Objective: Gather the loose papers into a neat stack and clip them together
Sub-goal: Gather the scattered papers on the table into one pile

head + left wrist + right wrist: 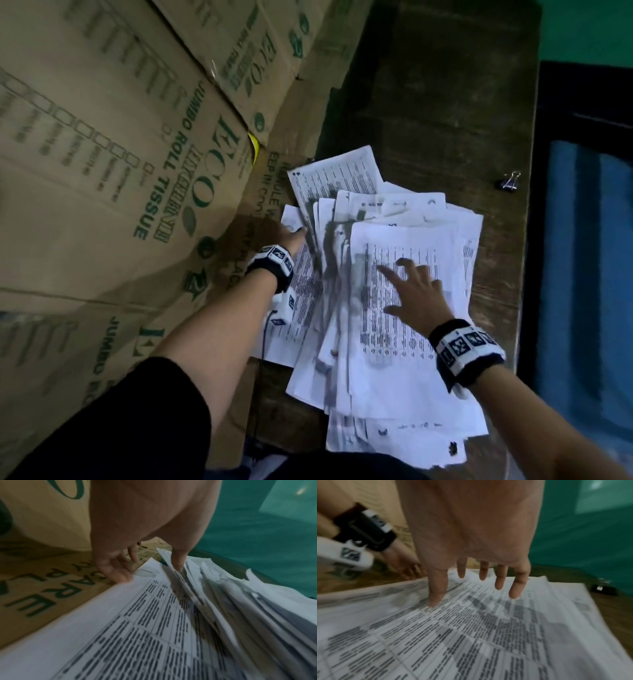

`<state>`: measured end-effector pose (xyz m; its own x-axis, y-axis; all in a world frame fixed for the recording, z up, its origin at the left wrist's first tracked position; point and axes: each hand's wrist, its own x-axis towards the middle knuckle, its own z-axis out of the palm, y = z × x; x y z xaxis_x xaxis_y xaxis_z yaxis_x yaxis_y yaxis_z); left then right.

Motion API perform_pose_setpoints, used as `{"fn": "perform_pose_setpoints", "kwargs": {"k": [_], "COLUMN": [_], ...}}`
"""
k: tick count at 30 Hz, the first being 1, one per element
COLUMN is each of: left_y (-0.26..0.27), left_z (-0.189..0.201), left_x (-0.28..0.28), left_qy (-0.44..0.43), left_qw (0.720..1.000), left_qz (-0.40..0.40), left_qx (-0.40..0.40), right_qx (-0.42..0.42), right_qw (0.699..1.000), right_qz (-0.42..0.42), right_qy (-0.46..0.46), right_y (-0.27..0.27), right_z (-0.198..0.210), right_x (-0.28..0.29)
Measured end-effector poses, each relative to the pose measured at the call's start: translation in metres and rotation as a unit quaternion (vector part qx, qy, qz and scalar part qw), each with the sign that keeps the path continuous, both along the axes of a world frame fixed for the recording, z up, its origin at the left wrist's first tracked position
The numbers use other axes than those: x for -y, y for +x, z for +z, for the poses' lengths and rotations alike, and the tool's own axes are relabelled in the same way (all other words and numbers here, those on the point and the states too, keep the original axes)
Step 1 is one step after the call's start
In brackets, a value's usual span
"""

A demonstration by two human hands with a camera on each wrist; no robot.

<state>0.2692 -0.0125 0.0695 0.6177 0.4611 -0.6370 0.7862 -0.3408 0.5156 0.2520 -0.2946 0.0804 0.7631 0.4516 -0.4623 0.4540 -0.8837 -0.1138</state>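
A loose, fanned pile of printed papers [404, 359] lies on the dark wooden table [445, 109]. My left hand [298, 234] is at the pile's left edge. Its thumb [178, 562] is tucked between sheets and its fingers [116, 573] curl at the corner of the lowest sheet [120, 635]. My right hand [400, 287] is spread flat over the top sheet [471, 635], with the thumb tip [435, 601] touching the paper. A black binder clip [510, 185] lies apart near the table's right edge, also seen as a dark blur in the right wrist view [602, 589].
Large cardboard boxes [120, 154] printed "Jumbo Roll Tissue" stand against the table's left side, touching the pile's left edge. A flattened cardboard sheet [42, 595] lies under the left hand. Beyond the table's right edge sits a blue and black object [589, 274].
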Motion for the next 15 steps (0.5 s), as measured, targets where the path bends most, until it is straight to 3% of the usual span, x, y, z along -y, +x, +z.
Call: {"fn": "perform_pose_setpoints", "kwargs": {"k": [3,7,10,15], "left_y": [0.008,0.015,0.025,0.039], "left_z": [-0.007,-0.009,-0.008,-0.007], "left_x": [-0.004,0.003,0.001,-0.009], "left_qy": [-0.022,-0.070,-0.071,-0.079], "left_qw": [1.000,0.997,0.994,0.994], "left_qz": [0.014,0.041,0.079,0.058], "left_qx": [-0.008,0.013,0.031,0.040], "right_qx": [-0.008,0.042,0.019,0.030], "right_qw": [0.996,0.978,0.963,0.924], "right_qz": [0.082,0.202,0.267,0.380], "right_qy": [-0.034,-0.029,-0.038,-0.042], "right_y": [0.000,0.007,0.016,0.019], "right_z": [-0.007,-0.018,-0.021,-0.035], "right_x": [-0.028,-0.061,-0.078,-0.090]}}
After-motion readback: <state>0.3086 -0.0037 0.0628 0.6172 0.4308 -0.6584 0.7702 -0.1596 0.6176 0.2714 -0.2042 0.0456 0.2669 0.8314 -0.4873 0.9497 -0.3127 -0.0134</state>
